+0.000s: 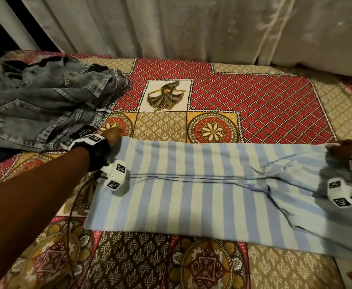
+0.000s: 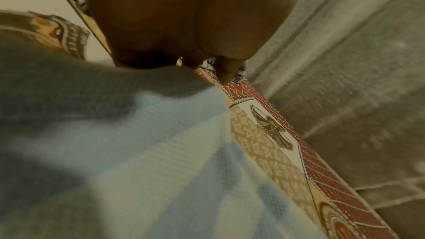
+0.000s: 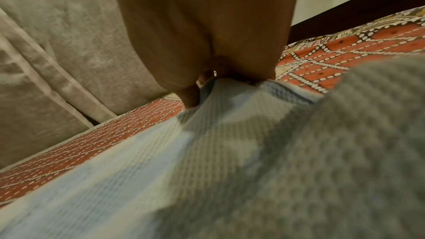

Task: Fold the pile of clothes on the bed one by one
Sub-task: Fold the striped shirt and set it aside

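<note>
A blue-and-white striped garment (image 1: 202, 190) lies flat across the near part of the bed, folded lengthwise, with a dark seam along its middle. My left hand (image 1: 118, 135) holds its far left corner. My right hand (image 1: 337, 148) grips its far right corner, where the cloth bunches up. The left wrist view has my left hand (image 2: 174, 64) closed on the edge of the striped garment (image 2: 138, 152). In the right wrist view my right hand (image 3: 220, 77) pinches a raised fold of the striped garment (image 3: 161, 170). A heap of grey-blue jeans (image 1: 45, 105) sits at the far left.
The bed carries a patterned red, gold and brown sheet (image 1: 254, 105). Pale curtains (image 1: 191, 28) hang along the far side. A white pillow (image 1: 327, 63) lies at the far right. A dark bed frame (image 1: 2, 24) shows at the top left.
</note>
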